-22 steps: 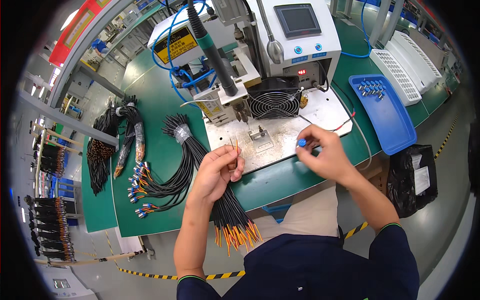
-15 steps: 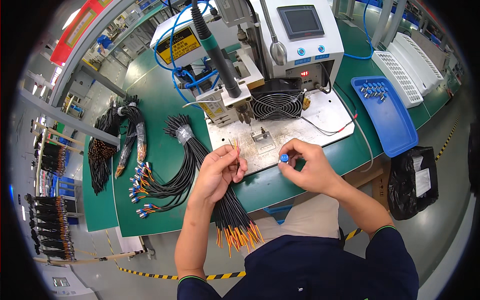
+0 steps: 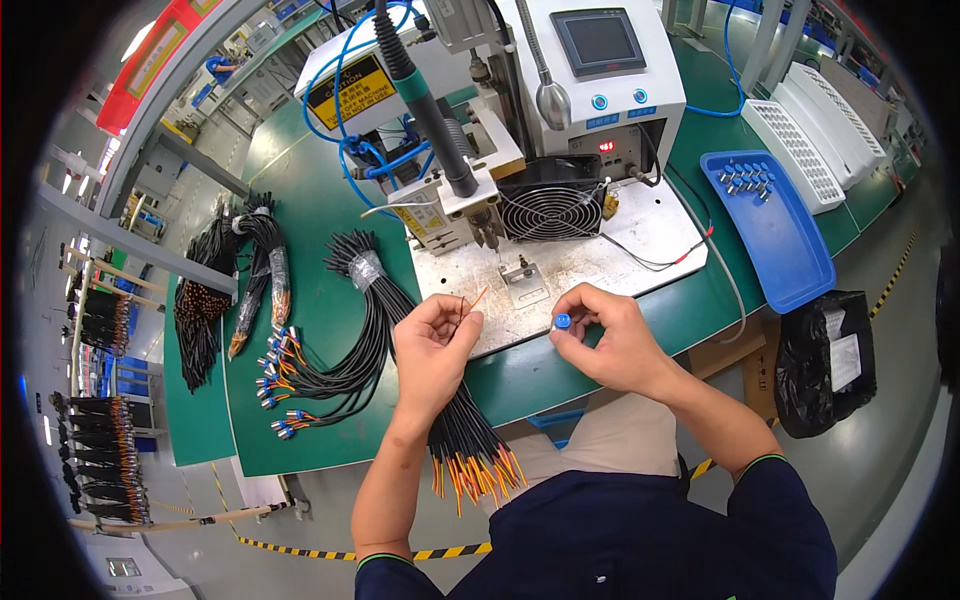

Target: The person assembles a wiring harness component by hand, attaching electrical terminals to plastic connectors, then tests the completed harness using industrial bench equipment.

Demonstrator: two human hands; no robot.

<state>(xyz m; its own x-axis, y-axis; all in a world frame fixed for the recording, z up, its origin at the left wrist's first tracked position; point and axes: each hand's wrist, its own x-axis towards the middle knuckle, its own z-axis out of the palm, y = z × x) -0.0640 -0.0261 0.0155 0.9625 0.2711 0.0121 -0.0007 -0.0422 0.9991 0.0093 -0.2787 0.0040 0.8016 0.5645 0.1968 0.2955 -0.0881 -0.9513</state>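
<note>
Well to the left of the fingers of my left hand [image 3: 430, 350], black cables [image 3: 108, 455] hang in rows beyond the edge of the green workbench [image 3: 520, 385]. Nearer, on the bench, lie a loose cable bundle [image 3: 200, 310] with copper-coloured ends and, beside it, plastic-wrapped cables [image 3: 262, 240]. Next come cable ends fitted with blue-and-silver connectors [image 3: 280, 365], left of my left wrist. Closer still, a wrapped black cable bundle [image 3: 366, 265] runs beneath my left hand; its orange and yellow wire tails [image 3: 470, 470] hang over the bench edge, on my side of the fingers.

My left fingers are closed, thumb against forefinger, gripping thin wires [image 3: 480, 296], one orange and one darker, whose tips project above the pinch. Directly beyond these fingertips stands the soldering machine, with its green-collared soldering iron [image 3: 430, 110] slanting down, a small metal fixture [image 3: 527, 285] on the white base plate [image 3: 640, 250], and a black fan [image 3: 550, 212].

To the right of the wires, and apart from them, the thumb and forefinger of my right hand [image 3: 615, 340] pinch a small blue-topped connector [image 3: 562, 322]; the remaining fingers curl inward.

Well to the right of these fingers, a blue tray [image 3: 790, 260] bears a cluster of similar connectors [image 3: 750, 180] toward its far end. Behind it lie white perforated racks [image 3: 795, 160]; below it sits a black plastic bag [image 3: 800, 390].
</note>
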